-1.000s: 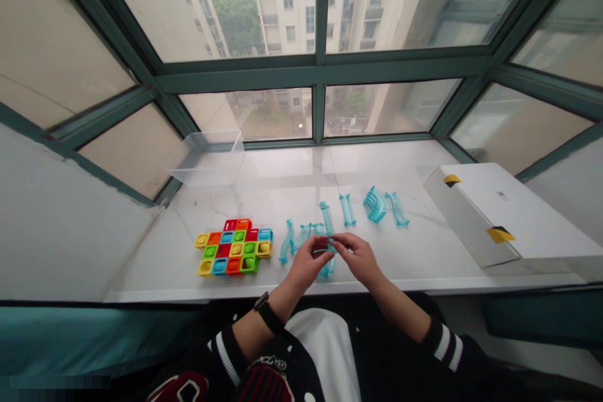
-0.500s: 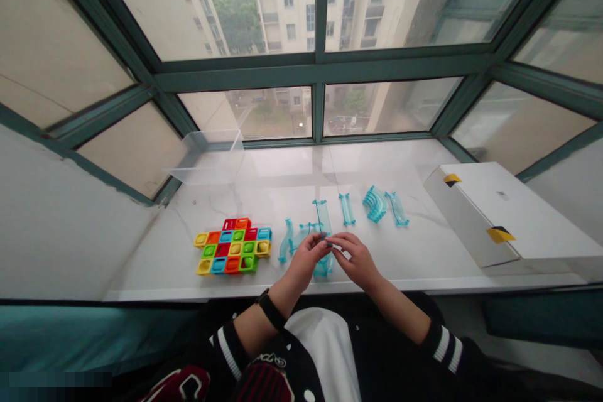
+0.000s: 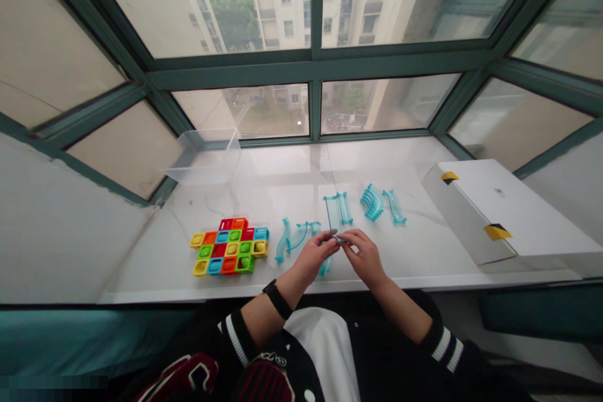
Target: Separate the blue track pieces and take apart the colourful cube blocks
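Observation:
A straight, see-through blue track piece points away from me, its near end pinched between the fingertips of my left hand and my right hand. Both hands are closed on it, and its near end is partly hidden by the fingers. Under and left of my left hand lie more blue pieces, among them a curved one and a wavy one. Another straight piece lies just behind the held one. Farther right are nested curved pieces and one more track piece.
Several coloured blocks lie together at the left of the white marble-patterned sill. Behind them stands a clear plastic bin. A white box with yellow-black tabs sits at the right. Green-framed windows enclose the back.
Both hands have shifted slightly right with the blue track piece, whose far end now overlaps the view of the straight piece behind. The view has tilted a little.

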Action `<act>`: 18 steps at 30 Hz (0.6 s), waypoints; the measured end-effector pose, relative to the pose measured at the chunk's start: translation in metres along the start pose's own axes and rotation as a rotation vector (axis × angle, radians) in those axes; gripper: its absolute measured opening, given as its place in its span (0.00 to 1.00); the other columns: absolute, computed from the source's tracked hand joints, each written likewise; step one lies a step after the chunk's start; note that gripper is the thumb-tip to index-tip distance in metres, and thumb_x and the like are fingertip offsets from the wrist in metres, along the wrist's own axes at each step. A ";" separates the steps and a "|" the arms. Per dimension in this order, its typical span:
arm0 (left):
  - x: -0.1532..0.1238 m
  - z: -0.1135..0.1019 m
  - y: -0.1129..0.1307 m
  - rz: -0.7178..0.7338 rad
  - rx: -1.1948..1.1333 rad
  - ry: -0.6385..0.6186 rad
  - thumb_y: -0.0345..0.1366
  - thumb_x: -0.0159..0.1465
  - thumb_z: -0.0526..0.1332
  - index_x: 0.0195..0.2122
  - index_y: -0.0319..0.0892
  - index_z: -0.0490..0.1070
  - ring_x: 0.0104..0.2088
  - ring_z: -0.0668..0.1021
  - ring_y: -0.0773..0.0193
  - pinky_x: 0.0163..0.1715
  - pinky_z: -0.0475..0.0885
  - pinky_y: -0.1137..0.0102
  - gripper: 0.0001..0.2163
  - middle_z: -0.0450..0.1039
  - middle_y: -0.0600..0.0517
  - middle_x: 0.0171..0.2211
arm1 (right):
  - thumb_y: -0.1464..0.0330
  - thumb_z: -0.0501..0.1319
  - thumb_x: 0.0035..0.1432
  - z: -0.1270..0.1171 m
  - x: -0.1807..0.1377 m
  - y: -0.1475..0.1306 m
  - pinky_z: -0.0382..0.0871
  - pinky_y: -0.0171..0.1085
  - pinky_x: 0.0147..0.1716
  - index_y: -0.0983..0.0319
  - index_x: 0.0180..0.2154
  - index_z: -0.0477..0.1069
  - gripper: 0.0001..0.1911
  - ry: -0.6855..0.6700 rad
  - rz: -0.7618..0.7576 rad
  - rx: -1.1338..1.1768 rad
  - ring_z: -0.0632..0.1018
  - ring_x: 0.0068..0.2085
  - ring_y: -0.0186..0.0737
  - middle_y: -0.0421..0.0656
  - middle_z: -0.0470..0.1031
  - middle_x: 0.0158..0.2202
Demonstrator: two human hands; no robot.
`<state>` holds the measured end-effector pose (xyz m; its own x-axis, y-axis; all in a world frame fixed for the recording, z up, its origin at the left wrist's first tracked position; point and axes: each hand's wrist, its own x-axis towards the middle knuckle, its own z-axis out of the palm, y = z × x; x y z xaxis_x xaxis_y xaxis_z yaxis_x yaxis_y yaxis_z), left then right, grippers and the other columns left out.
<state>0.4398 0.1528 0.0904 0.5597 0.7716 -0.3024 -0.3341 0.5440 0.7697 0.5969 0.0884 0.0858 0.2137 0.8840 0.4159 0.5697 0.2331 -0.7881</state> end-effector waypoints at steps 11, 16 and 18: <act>0.014 0.006 0.001 0.051 0.266 -0.030 0.37 0.60 0.73 0.58 0.42 0.75 0.60 0.76 0.45 0.64 0.68 0.45 0.24 0.70 0.38 0.63 | 0.68 0.61 0.66 -0.016 0.014 0.033 0.77 0.43 0.45 0.56 0.48 0.81 0.13 0.077 0.087 -0.141 0.80 0.38 0.42 0.44 0.79 0.43; 0.034 0.008 -0.007 0.086 0.389 -0.044 0.36 0.61 0.71 0.61 0.43 0.72 0.63 0.74 0.45 0.66 0.65 0.47 0.26 0.67 0.38 0.67 | 0.68 0.60 0.65 -0.013 0.029 0.052 0.77 0.43 0.45 0.59 0.48 0.81 0.13 0.091 0.126 -0.173 0.80 0.39 0.43 0.47 0.79 0.43; 0.045 0.006 -0.013 0.091 0.422 -0.039 0.35 0.62 0.71 0.63 0.43 0.70 0.64 0.74 0.46 0.66 0.65 0.47 0.28 0.65 0.38 0.68 | 0.68 0.59 0.65 -0.011 0.034 0.060 0.76 0.44 0.45 0.59 0.48 0.81 0.14 0.085 0.134 -0.194 0.80 0.39 0.43 0.47 0.79 0.43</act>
<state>0.4740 0.1782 0.0702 0.5735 0.7925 -0.2076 -0.0482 0.2856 0.9571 0.6467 0.1281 0.0578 0.3588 0.8627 0.3564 0.6715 0.0267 -0.7405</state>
